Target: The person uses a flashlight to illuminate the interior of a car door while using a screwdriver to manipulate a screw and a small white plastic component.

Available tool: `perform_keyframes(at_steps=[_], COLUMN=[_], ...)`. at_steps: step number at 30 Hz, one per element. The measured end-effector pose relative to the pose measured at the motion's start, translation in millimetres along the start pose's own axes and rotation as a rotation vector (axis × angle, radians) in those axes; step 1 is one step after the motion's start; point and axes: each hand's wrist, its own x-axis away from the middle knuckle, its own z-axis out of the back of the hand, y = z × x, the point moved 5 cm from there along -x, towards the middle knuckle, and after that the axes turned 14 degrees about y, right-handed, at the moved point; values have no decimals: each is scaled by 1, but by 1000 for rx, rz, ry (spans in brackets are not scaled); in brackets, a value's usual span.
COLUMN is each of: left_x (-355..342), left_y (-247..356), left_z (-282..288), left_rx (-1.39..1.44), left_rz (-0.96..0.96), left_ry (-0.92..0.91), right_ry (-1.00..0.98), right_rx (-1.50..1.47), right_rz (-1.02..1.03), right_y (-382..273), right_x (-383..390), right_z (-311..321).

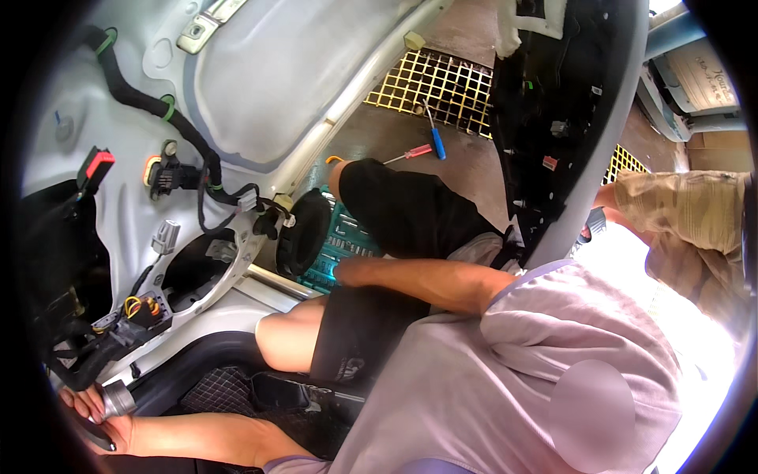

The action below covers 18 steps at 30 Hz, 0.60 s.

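Note:
My left hand (91, 411) is at the lower left, its fingers wrapped round a dark object with a silver cylindrical end (118, 399), beside the wiring of the stripped car door. My right hand (347, 270) reaches to an open teal socket case (351, 231); its fingertips are too unclear to read. A round black speaker (304, 229) stands beside the case. The pale metal door (118, 197) fills the left, with a black wiring harness (134, 99), green clips, connectors and an oval opening.
A blue-handled screwdriver (437, 141) and a red-handled one (417, 151) lie on the floor near a yellow grate (418, 83). A black trim panel (553, 95) stands upright at upper right. Another person's tan shorts (679, 209) show at the right. A black quilted mat (213, 387) lies below.

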Motion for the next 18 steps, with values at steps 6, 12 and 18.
perform_keyframes(at_steps=[6, 12, 18], left_x=[7, 15, 5], left_y=[9, 14, 34], left_z=[-2, -6, 33], left_rx=[-66, -369, -270], left_rz=[-19, -404, -285], left_ry=[40, 590, 245], right_ry=[-260, 179, -16], right_rx=[256, 68, 201], right_rz=[189, 5, 27], right_y=[-25, 15, 22], right_x=[53, 43, 16], right_z=[52, 106, 83])
